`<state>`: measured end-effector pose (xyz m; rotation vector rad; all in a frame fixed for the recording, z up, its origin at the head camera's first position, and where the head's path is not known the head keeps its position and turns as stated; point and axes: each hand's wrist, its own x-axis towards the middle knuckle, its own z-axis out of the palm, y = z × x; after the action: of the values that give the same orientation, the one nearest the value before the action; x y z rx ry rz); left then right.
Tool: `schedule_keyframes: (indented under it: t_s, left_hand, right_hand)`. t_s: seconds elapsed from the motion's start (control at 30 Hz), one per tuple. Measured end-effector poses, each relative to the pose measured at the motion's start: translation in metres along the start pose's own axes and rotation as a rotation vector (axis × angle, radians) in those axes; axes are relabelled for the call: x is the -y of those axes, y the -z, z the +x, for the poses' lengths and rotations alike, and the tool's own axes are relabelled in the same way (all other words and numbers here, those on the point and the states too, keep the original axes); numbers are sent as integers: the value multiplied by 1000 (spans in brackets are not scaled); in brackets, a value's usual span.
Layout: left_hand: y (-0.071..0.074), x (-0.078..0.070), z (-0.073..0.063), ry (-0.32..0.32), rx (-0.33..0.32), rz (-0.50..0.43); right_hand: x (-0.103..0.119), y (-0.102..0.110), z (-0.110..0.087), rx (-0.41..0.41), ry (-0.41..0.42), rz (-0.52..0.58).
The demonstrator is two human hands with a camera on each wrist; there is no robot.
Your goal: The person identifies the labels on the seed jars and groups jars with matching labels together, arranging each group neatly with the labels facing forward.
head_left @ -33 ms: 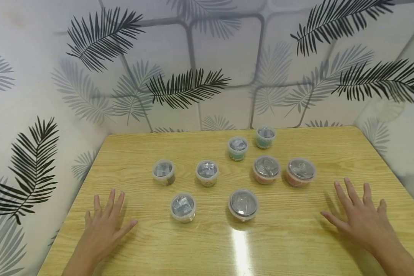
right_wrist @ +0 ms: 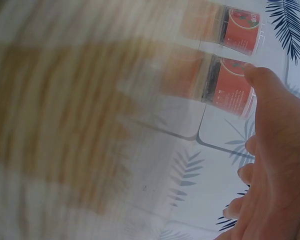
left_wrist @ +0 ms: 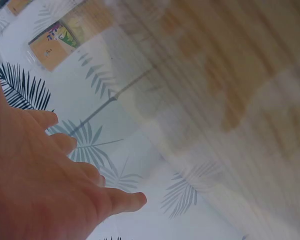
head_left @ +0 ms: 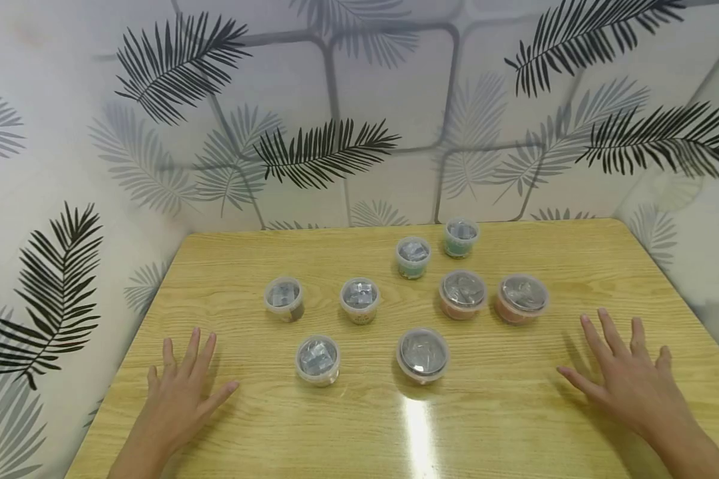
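Note:
My left hand [head_left: 176, 396] is at the left of the wooden table, fingers spread and nothing held. My right hand [head_left: 635, 386] spreads its fingers the same way on the right side, also without an object. Nearest to it stands a red tub [head_left: 522, 307] with a clear lid, beside a similar red tub [head_left: 463, 303]. In the right wrist view, the thumb overlaps a red-labelled tub [right_wrist: 232, 87]. Closest to the left hand are a dark-bottomed tub [head_left: 284, 301] and a pale tub [head_left: 318, 361]. The left wrist view shows an orange-labelled tub [left_wrist: 54, 46] beyond the fingers.
Another pale tub [head_left: 360, 301] and a larger round tub [head_left: 422, 357] stand mid-table. Two green tubs, one nearer [head_left: 413, 259] and one farther [head_left: 460, 239], stand toward the back edge. The wooden table [head_left: 245, 426] meets a leaf-patterned wall [head_left: 389, 186] behind.

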<state>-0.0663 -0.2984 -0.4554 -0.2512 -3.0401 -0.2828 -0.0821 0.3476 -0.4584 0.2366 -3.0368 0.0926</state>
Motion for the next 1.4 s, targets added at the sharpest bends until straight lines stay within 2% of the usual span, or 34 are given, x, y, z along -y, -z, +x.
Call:
schedule_keyframes:
  t_s: [0.4,0.8,1.17,1.4]
  left_hand:
    - [1,0,0,-9,10,1]
    - [-4,-7,0,-13,33,-41]
    - [-8,-29,-8,-75,46,-89]
    - [-10,-49,-10,-136,12,-92]
  right_hand:
    - [0,-2,0,12,9,10]
    - [13,-2,-3,-13,46,61]
    - [37,-2,-3,-64,140,95]
    - [59,-2,-2,-167,238,54]
